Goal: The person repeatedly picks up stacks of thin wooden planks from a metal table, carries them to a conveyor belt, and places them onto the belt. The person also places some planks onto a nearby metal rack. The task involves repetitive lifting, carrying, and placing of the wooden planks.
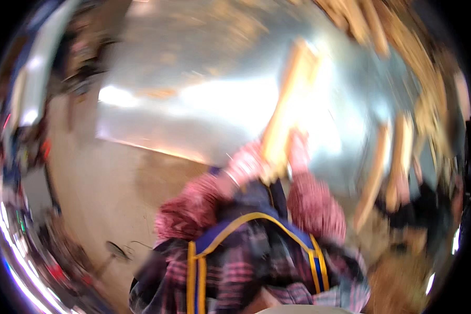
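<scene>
Both my hands are at the near edge of a shiny metal table [152,125]. Between them is a long, tan, wooden-looking piece [285,99], pointing away from me over the tabletop. My left hand [250,159] grips the near end from its left side. On the other side, my right hand [298,152] is closed against the same end. Motion blur smears the fingers, and glare washes out part of the piece, so I cannot tell whether it is one piece or several together. Pink-red sleeves cover my forearms.
More long tan pieces [371,26] lie along the table's far right side. At the right, another person's hand [400,191] is by two similar pieces [401,152]. Tan crumbs or shavings [230,26] lie on the metal. A thin stand [115,251] is on the floor at left.
</scene>
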The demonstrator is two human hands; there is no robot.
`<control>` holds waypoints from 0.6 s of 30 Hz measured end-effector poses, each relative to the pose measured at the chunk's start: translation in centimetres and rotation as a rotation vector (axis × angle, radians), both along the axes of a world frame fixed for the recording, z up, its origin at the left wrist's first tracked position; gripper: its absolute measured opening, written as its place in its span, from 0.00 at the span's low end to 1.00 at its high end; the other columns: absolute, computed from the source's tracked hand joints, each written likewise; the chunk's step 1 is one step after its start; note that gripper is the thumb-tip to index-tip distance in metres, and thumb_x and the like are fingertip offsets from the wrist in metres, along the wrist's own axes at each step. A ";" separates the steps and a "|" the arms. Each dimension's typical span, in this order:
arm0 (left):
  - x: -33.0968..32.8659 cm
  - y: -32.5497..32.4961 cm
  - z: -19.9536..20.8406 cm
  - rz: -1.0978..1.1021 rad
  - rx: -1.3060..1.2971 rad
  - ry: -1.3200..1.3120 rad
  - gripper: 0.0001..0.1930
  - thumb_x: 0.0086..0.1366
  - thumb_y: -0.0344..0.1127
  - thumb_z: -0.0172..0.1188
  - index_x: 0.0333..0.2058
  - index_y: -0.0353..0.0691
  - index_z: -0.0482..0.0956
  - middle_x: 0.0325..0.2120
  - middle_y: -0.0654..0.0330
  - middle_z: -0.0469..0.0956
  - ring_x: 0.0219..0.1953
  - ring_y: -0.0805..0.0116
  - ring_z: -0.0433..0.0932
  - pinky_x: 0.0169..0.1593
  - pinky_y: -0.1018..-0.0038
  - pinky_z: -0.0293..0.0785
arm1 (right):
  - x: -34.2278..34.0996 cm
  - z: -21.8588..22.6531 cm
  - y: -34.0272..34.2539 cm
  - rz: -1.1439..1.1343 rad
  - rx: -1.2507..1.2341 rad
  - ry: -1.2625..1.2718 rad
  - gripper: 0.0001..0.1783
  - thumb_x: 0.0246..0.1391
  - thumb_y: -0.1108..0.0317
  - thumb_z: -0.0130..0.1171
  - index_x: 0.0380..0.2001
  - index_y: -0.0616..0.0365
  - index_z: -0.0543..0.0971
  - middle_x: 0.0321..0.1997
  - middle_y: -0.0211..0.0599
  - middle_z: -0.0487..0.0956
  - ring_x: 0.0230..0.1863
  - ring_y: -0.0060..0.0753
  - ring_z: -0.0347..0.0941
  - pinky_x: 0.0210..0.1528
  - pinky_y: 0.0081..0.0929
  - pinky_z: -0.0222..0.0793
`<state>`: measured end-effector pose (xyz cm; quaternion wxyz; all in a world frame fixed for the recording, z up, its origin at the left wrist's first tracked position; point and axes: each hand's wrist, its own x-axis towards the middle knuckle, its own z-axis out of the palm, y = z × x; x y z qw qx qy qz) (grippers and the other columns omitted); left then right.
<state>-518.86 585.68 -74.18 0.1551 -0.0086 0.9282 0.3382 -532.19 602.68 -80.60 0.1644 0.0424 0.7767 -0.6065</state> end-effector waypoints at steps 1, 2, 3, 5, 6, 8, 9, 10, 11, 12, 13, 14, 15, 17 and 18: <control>2.1 0.8 -1.1 0.221 0.322 -0.101 0.36 0.66 0.56 0.59 0.64 0.38 0.65 0.60 0.48 0.70 0.64 0.58 0.67 0.69 0.68 0.59 | 0.5 0.7 -0.2 0.062 -0.144 -0.112 0.27 0.65 0.52 0.53 0.57 0.62 0.74 0.55 0.44 0.77 0.59 0.37 0.70 0.64 0.36 0.64; 4.3 1.8 -2.6 0.510 0.738 -0.148 0.41 0.64 0.59 0.61 0.66 0.37 0.62 0.63 0.49 0.68 0.66 0.59 0.64 0.70 0.69 0.57 | 0.8 1.4 -0.3 0.124 -0.269 -0.233 0.25 0.65 0.54 0.54 0.57 0.62 0.73 0.56 0.44 0.75 0.59 0.36 0.69 0.64 0.36 0.65; 5.9 2.9 -4.5 0.763 1.072 -0.143 0.45 0.63 0.61 0.63 0.68 0.36 0.59 0.65 0.49 0.65 0.67 0.61 0.62 0.71 0.70 0.55 | 2.8 3.2 -0.9 -0.079 -0.257 -0.284 0.29 0.65 0.54 0.54 0.61 0.63 0.70 0.61 0.46 0.73 0.61 0.37 0.68 0.66 0.36 0.63; 5.4 1.5 -5.9 0.450 0.716 -0.213 0.53 0.60 0.67 0.61 0.72 0.39 0.50 0.65 0.43 0.63 0.68 0.54 0.61 0.69 0.69 0.55 | 4.3 4.3 -0.8 -0.143 -0.412 -0.417 0.34 0.62 0.51 0.59 0.63 0.63 0.68 0.63 0.45 0.72 0.63 0.41 0.68 0.66 0.39 0.64; 4.6 -0.2 -4.1 0.384 0.665 -0.223 0.50 0.62 0.64 0.62 0.73 0.43 0.49 0.62 0.41 0.65 0.64 0.53 0.67 0.63 0.68 0.66 | 4.3 4.7 -1.1 -0.111 -0.418 -0.485 0.39 0.59 0.49 0.62 0.65 0.64 0.65 0.63 0.47 0.71 0.61 0.45 0.70 0.65 0.42 0.66; 4.4 -4.8 5.0 0.302 0.647 -0.299 0.51 0.59 0.57 0.67 0.74 0.56 0.46 0.62 0.41 0.64 0.62 0.48 0.68 0.60 0.63 0.70 | 4.2 4.3 -2.0 -0.016 -0.512 -0.579 0.45 0.56 0.47 0.65 0.67 0.63 0.62 0.62 0.49 0.72 0.60 0.50 0.71 0.64 0.47 0.67; 5.3 -4.2 6.5 0.343 0.655 -0.316 0.52 0.57 0.55 0.68 0.74 0.60 0.45 0.64 0.41 0.62 0.64 0.46 0.65 0.63 0.61 0.67 | 4.7 5.1 -1.2 0.083 -0.572 -0.629 0.45 0.55 0.46 0.66 0.66 0.63 0.63 0.62 0.49 0.73 0.60 0.51 0.71 0.64 0.48 0.67; 6.2 -4.3 8.5 0.394 0.652 -0.322 0.53 0.56 0.53 0.69 0.74 0.64 0.44 0.66 0.40 0.60 0.67 0.44 0.62 0.66 0.59 0.64 | 5.2 5.7 -1.9 0.136 -0.641 -0.661 0.45 0.54 0.47 0.67 0.66 0.63 0.63 0.62 0.49 0.72 0.60 0.51 0.71 0.64 0.49 0.67; 7.4 -4.6 9.1 0.434 0.638 -0.310 0.53 0.55 0.54 0.69 0.73 0.67 0.44 0.66 0.39 0.58 0.67 0.43 0.62 0.65 0.59 0.66 | 6.1 6.4 -3.0 0.189 -0.708 -0.698 0.45 0.54 0.47 0.67 0.66 0.63 0.63 0.62 0.49 0.72 0.61 0.52 0.71 0.64 0.49 0.68; 8.7 -6.1 10.2 0.406 0.546 -0.290 0.52 0.56 0.55 0.67 0.73 0.68 0.44 0.67 0.38 0.57 0.67 0.42 0.63 0.62 0.59 0.69 | 7.2 6.1 -4.7 0.208 -0.707 -0.663 0.46 0.52 0.46 0.68 0.66 0.62 0.63 0.62 0.50 0.72 0.60 0.52 0.71 0.64 0.49 0.68; 10.2 -7.8 10.9 0.397 0.431 -0.297 0.52 0.56 0.53 0.67 0.74 0.65 0.43 0.66 0.39 0.57 0.66 0.42 0.64 0.64 0.60 0.67 | 9.2 7.5 -7.3 0.247 -0.709 -0.593 0.47 0.51 0.47 0.69 0.66 0.63 0.63 0.62 0.50 0.72 0.60 0.53 0.71 0.64 0.49 0.68; 12.4 -9.4 10.6 0.421 0.406 -0.225 0.52 0.56 0.53 0.67 0.74 0.62 0.43 0.66 0.39 0.58 0.65 0.42 0.65 0.64 0.61 0.66 | 10.3 7.3 -9.7 0.279 -0.745 -0.591 0.48 0.50 0.48 0.70 0.66 0.63 0.63 0.61 0.50 0.72 0.60 0.54 0.71 0.64 0.48 0.68; 15.0 -11.2 10.5 0.460 0.376 -0.176 0.53 0.56 0.52 0.67 0.74 0.59 0.44 0.65 0.39 0.59 0.65 0.42 0.65 0.65 0.62 0.65 | 12.2 7.1 -12.5 0.313 -0.784 -0.616 0.48 0.49 0.49 0.71 0.66 0.63 0.63 0.61 0.51 0.73 0.60 0.54 0.71 0.65 0.48 0.67; 19.2 -15.6 11.0 0.524 0.391 -0.116 0.53 0.56 0.53 0.66 0.74 0.53 0.43 0.65 0.38 0.59 0.64 0.42 0.66 0.66 0.63 0.63 | 14.3 8.1 -18.4 0.420 -0.785 -0.673 0.48 0.48 0.51 0.72 0.66 0.63 0.63 0.61 0.51 0.73 0.60 0.55 0.71 0.65 0.48 0.68; 22.4 -17.6 10.7 0.555 0.405 0.008 0.53 0.56 0.53 0.66 0.74 0.52 0.44 0.65 0.38 0.59 0.64 0.41 0.66 0.67 0.64 0.62 | 16.7 8.9 -21.8 0.460 -0.794 -0.704 0.48 0.47 0.52 0.73 0.66 0.64 0.63 0.60 0.51 0.73 0.59 0.55 0.71 0.65 0.48 0.68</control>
